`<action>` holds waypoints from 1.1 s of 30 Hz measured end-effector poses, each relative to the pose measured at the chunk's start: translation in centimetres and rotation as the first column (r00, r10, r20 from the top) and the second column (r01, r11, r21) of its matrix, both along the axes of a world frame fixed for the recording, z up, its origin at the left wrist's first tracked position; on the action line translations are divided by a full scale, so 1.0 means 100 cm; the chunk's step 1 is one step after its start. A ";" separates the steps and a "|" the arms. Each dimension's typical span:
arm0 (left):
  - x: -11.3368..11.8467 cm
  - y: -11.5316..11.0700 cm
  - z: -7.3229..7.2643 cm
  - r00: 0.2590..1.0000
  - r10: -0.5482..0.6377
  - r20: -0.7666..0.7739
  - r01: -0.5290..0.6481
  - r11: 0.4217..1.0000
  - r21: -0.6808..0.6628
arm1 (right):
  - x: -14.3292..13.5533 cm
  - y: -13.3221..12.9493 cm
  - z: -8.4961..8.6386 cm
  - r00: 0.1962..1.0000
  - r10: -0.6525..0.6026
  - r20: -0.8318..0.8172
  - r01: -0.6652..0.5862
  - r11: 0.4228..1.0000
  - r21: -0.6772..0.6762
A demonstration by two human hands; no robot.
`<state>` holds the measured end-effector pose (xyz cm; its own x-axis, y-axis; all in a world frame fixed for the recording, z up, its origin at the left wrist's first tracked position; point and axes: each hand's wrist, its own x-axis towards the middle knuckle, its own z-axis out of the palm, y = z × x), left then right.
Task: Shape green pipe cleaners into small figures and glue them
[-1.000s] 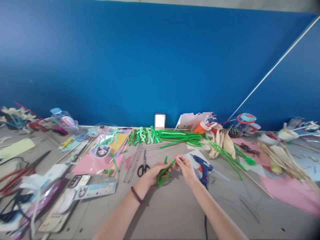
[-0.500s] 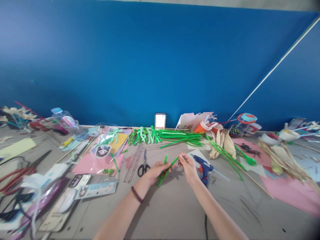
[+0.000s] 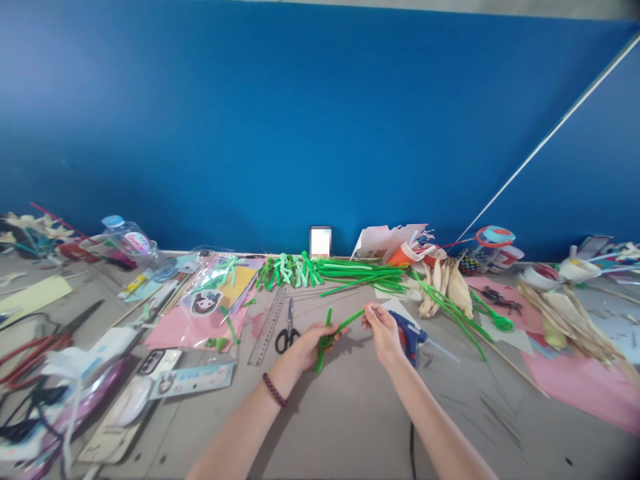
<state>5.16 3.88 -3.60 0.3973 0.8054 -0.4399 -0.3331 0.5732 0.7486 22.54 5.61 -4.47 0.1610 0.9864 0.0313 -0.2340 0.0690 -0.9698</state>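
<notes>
My left hand is closed around green pipe cleaners that cross at its fingers. One piece stands roughly upright through the grip, sticking out above and below. Another slants up to the right, and its far end is pinched between the fingertips of my right hand. Black-handled scissors lie just left of my left hand, beside a clear ruler. Close by my right hand rests a blue glue gun. My left fingers hide the point where the stems meet.
A pile of green pipe cleaners and bent green pieces lie along the blue wall. Dried husks and pink paper are to the right. A plastic bag, a phone and red-handled shears are left.
My right hand has moved slightly right, away from my left, drawing the slanted pipe cleaner straighter between them. My left hand stays in nearly the same place.
</notes>
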 end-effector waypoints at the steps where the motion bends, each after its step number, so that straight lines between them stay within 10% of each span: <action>1: 0.000 0.000 0.000 1.000 0.003 0.010 -0.003 1.000 -0.009 | 0.000 0.000 0.000 1.000 -0.001 -0.010 0.001 1.000 -0.003; 33: 0.001 0.003 -0.007 0.995 0.047 0.088 -0.048 0.999 0.007 | 0.020 0.011 0.005 0.992 -0.122 -0.046 0.123 0.991 0.041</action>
<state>5.25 4.14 -4.29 0.3955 0.8280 -0.3975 -0.4244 0.5486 0.7204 24.56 6.70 -3.98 0.2827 0.9570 0.0646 -0.2625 0.1420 -0.9544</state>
